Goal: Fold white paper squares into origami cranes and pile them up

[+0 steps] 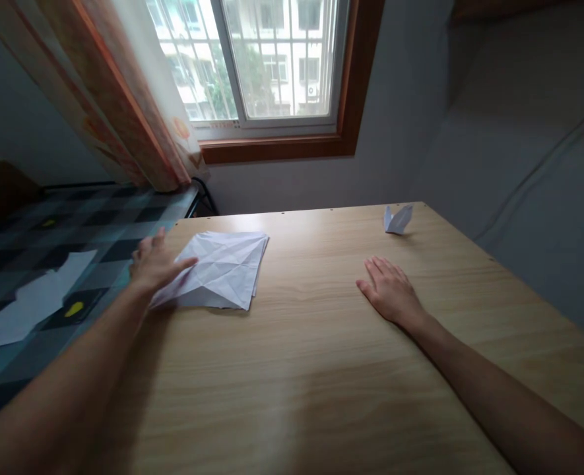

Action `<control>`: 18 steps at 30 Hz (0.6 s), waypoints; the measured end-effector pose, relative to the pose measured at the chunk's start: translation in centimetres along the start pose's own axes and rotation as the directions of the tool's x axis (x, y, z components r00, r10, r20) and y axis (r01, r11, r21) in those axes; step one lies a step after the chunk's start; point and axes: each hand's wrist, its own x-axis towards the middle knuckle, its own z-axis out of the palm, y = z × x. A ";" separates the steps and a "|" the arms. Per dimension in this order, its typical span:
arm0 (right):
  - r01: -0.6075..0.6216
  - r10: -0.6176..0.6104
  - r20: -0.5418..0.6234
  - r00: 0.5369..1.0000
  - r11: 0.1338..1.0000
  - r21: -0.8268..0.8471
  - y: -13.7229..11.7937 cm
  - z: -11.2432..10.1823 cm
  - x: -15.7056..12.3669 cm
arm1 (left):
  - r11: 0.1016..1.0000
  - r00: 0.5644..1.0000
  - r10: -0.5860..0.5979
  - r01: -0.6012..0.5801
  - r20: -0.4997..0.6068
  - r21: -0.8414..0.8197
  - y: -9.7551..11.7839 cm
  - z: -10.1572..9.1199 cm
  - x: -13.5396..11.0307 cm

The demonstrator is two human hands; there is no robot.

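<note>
A stack of creased white paper sheets [222, 267] lies on the wooden table [321, 369] at its far left. My left hand [156, 264] rests on the stack's left edge, thumb lying across the top sheet and fingers stretched out. My right hand [389, 290] lies flat on the bare table, palm down, fingers together and extended, holding nothing. A small folded white paper figure [398, 219] stands near the table's far edge, a short way beyond my right hand.
Left of the table is a bed with a dark checked cover [49, 244] and a loose white sheet of paper [29, 303] on it. A curtain [123, 92] hangs beside the window [262, 59]. A grey wall [534, 171] runs along the table's right side.
</note>
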 end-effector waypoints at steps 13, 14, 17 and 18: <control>-0.201 0.323 -0.191 0.927 0.857 0.474 2.4 0.9 3.0 | 0.945 0.893 0.297 -0.326 0.338 0.033 7.3 6.1 -4.1; -0.264 0.452 -0.202 0.869 0.768 0.584 3.3 0.9 4.1 | 0.944 0.893 0.301 -0.328 0.336 0.028 7.2 6.1 -4.0; -0.279 0.617 -0.206 0.759 0.595 0.754 5.7 0.7 7.9 | 0.951 0.905 0.279 -0.306 0.323 0.035 7.1 5.8 -4.1; -0.257 0.610 -0.222 0.761 0.597 0.760 6.3 0.7 9.2 | 0.957 0.913 0.260 -0.287 0.314 0.043 7.1 5.7 -4.2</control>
